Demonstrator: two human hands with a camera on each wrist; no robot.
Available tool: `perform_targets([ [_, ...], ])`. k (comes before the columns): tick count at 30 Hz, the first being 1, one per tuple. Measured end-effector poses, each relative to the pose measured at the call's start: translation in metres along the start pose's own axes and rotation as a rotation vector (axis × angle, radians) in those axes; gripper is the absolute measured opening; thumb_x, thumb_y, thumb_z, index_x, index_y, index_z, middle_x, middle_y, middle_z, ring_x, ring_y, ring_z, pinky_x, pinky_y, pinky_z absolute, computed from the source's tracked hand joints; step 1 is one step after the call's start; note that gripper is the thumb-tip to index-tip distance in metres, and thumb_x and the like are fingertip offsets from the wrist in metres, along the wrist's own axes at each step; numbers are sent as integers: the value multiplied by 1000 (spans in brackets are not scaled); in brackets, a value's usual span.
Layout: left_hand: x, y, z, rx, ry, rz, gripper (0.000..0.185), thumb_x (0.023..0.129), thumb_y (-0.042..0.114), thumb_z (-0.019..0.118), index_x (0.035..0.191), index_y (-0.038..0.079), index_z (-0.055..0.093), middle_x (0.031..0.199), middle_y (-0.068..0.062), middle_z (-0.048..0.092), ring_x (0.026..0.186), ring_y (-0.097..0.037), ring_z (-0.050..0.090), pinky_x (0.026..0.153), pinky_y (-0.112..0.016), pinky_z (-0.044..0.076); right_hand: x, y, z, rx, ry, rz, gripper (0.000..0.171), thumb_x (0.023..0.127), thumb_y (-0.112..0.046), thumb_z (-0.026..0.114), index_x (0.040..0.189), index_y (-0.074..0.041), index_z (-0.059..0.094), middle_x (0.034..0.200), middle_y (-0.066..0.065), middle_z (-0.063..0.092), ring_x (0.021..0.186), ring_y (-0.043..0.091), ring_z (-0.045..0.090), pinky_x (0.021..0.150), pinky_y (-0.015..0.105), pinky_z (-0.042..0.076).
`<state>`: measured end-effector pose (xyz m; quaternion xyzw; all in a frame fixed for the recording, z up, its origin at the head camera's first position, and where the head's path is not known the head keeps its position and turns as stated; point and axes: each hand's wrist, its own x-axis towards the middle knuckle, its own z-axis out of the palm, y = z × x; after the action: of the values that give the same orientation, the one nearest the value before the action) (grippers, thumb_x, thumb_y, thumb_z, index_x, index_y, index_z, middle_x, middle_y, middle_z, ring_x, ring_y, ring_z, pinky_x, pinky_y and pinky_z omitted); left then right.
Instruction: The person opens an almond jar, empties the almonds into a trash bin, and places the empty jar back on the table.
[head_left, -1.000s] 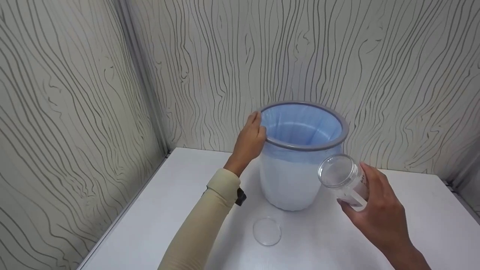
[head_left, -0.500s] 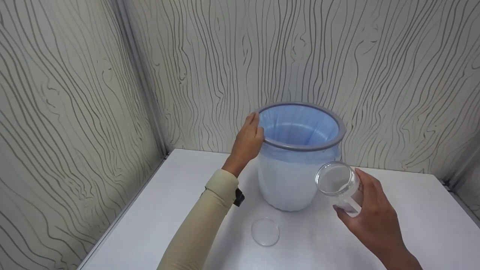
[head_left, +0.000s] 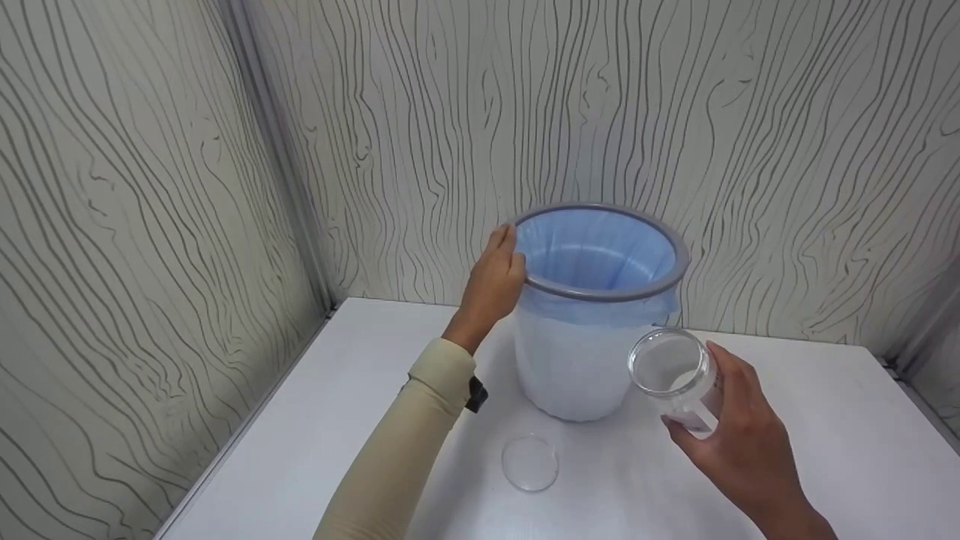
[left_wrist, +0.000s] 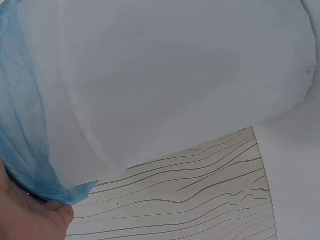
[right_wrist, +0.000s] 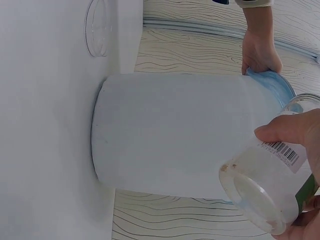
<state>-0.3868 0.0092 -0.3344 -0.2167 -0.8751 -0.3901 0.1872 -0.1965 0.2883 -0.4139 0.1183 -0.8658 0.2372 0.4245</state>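
A white bin (head_left: 576, 360) with a grey rim and a blue bag liner (head_left: 592, 255) stands on the white table (head_left: 315, 442) near the back wall. My left hand (head_left: 495, 281) grips the bin's left rim; the left wrist view shows the bin's side (left_wrist: 165, 85) and the blue liner's edge (left_wrist: 25, 130). My right hand (head_left: 739, 439) holds a clear, empty jar (head_left: 675, 375), tilted with its open mouth toward me, just right of the bin. In the right wrist view the jar (right_wrist: 265, 185) shows a barcode label. A clear round lid (head_left: 531, 463) lies flat on the table in front of the bin.
Wood-grain wall panels (head_left: 150, 187) close in the table on the left and at the back, meeting at a corner post. The table's left edge runs diagonally at the lower left.
The jar in my right hand has sunk a little and drifted slightly left, toward the bin's side. My left hand has kept its grip on the rim.
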Motion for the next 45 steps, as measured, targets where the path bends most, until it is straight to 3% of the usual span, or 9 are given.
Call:
perform_targets([
  [25, 0, 2, -1, 3, 13, -2, 58, 106, 25, 30, 158, 0, 29, 165, -13, 27, 152, -23, 25, 121, -36, 25, -13, 1, 7, 21, -57, 41, 113, 51, -5, 96, 150, -2, 40, 134, 19, 53, 111, 38, 60, 82, 70, 50],
  [45, 0, 2, 0, -13, 9, -5, 57, 106, 24, 30, 158, 0, 29, 165, -13, 27, 152, -22, 25, 121, -36, 25, -25, 2, 13, 59, -77, 67, 114, 53, -5, 95, 151, -3, 38, 133, 17, 52, 113, 36, 59, 80, 67, 52],
])
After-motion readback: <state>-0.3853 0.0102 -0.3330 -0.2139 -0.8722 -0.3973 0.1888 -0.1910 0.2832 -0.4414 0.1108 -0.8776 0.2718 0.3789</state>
